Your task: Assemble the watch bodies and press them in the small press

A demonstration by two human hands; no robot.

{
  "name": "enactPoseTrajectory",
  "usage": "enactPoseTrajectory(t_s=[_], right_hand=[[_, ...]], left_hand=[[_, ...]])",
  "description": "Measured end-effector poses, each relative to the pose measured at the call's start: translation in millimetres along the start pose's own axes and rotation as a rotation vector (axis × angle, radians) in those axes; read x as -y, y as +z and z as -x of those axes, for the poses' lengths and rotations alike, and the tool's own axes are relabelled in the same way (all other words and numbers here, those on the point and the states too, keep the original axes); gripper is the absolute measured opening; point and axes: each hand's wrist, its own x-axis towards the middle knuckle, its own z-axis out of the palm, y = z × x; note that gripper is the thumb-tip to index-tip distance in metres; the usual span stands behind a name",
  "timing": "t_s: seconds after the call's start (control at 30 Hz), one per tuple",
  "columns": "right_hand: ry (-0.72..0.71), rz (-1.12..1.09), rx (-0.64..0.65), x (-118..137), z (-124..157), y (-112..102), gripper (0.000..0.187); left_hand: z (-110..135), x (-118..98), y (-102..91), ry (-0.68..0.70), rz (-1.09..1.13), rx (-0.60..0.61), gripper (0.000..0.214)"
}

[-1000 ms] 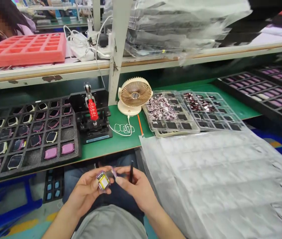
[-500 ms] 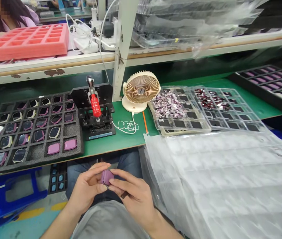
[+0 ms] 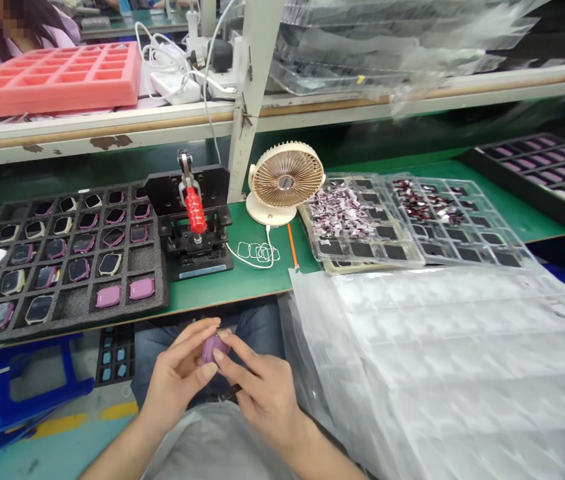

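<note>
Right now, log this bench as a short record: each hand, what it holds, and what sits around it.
Left hand: holds a purple watch case
Right hand: fingers on the same case; a dark stick pokes out beneath them
Front left: black foam tray of watch bodies
Straight ahead: red-handled press, cream fan
Front right: plastic sheeting

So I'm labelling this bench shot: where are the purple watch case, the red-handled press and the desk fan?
Purple watch case (image 3: 214,348): head view, on its purple outer face.
Red-handled press (image 3: 195,210): head view, on the red grip of its lever.
Desk fan (image 3: 270,183): head view, on its tan grille.
</note>
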Motion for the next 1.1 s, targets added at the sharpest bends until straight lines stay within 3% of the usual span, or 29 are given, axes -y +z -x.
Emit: enactPoseTrajectory(t_s=[0.1,0.2,0.3,0.4,0.47,0.57,0.63,0.73,0.8,0.87,0.9,0.97,1.03,1.1], right_hand=[[0.056,-0.023,-0.036,0.3,-4.5,6.8,0.049],[0.265,-0.096,-0.053,3.9,-12.0,6.5,0.034],[0.364,-0.122,0.101,5.1,-15.0,1.9,0.02],[0.27,-0.107,0.256,5.3,-12.0,1.1,0.013],[0.238,-0.105,0.238,8.2,-9.1,3.5,0.015],[0.344,-0.194,0.141,16.6,-6.6,5.6,0.019],[0.509,-0.358,0.085,21.4,-6.0,2.0,0.028],[0.85,-0.825,0.068,25.5,-2.7,-12.3,0.046],[1.057,-1.176,0.134,28.3,1.5,-25.5,0.052],[1.17,-1.337,0.286,30.2,4.1,-41.1,0.057],[1.173,-1.29,0.381,29.1,3.2,-50.3,0.058],[1.068,-0.917,0.493,17.8,-6.2,-73.7,0.061],[0.887,-0.268,0.433,-9.8,-27.4,-104.3,0.055],[0.766,0.423,0.255,-51.8,-57.6,-139.1,0.041]], left_hand=[[0.8,6.7,6.7,-0.081,-0.001,-0.147,0.044],[-1.2,9.4,11.2,-0.144,0.074,-0.278,0.036],[-3.8,6.0,10.8,-0.117,0.151,-0.26,0.033],[-4.8,3.5,8.6,-0.131,0.185,-0.2,0.026],[-3.5,4.7,8.1,-0.137,0.208,-0.174,0.024],[2.3,9.6,9.0,-0.149,0.194,-0.208,0.024],[6.7,13.1,9.9,-0.2,0.128,-0.194,0.027],[7.5,16.0,12.7,-0.192,0.019,-0.027,0.046],[3.3,14.8,17.2,-0.067,-0.042,0.103,0.05],[-2.3,11.7,22.9,0.097,-0.093,0.189,0.036],[-4.9,10.3,25.1,0.159,-0.107,0.213,0.026],[-8.5,9.5,26.3,0.215,-0.09,0.223,0.014],[-10.0,12.8,21.8,0.19,-0.058,0.202,0.016],[-9.8,18.8,14.1,0.142,-0.046,0.147,0.017]])
